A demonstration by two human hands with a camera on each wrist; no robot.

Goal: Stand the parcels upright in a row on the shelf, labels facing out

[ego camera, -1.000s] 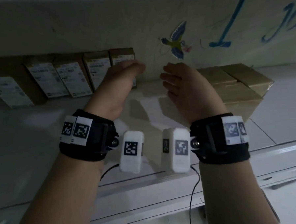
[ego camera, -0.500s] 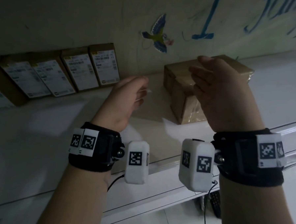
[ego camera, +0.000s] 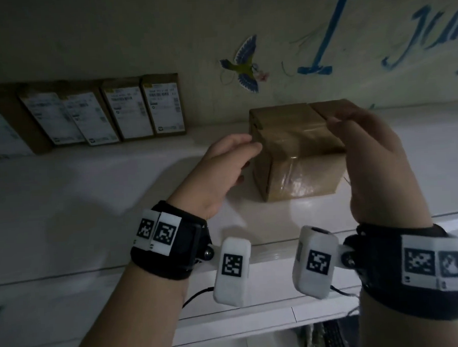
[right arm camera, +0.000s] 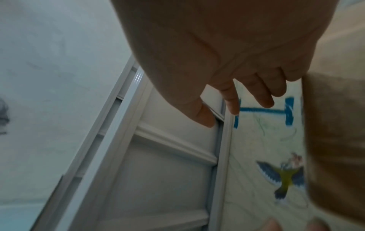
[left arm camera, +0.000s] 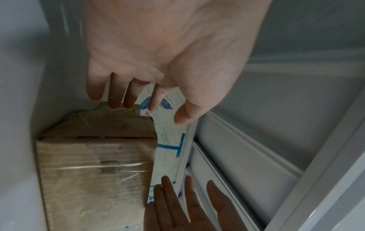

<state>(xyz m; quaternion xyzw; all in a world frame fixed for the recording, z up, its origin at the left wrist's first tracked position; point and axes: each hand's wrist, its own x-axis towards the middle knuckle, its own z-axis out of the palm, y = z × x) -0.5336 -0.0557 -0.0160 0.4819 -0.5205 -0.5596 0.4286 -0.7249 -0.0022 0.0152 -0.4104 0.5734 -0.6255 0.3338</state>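
Note:
Brown parcels lie flat in a stack on the white shelf (ego camera: 117, 195). The top parcel (ego camera: 292, 133) rests on a taped lower one (ego camera: 302, 180). My left hand (ego camera: 248, 156) is at the top parcel's left edge, fingers straight and just touching it. My right hand (ego camera: 353, 129) hovers over its right end, also with straight fingers. The left wrist view shows my left hand (left arm camera: 148, 109) spread above the parcel (left arm camera: 94, 156). In the right wrist view my right hand (right arm camera: 235, 111) is spread beside the parcel (right arm camera: 333, 140). Neither hand grips anything.
Several labelled parcels (ego camera: 163, 105) stand upright in a row against the wall at the back left. A bird sticker (ego camera: 246, 66) and blue lettering (ego camera: 326, 30) mark the wall. Bare shelf lies between the row and the stack. The shelf's front edge (ego camera: 253, 257) runs below my wrists.
Both hands moved right, from beside the upright row to the stacked parcels. They now sit at either end of the top parcel. The view panned right with them.

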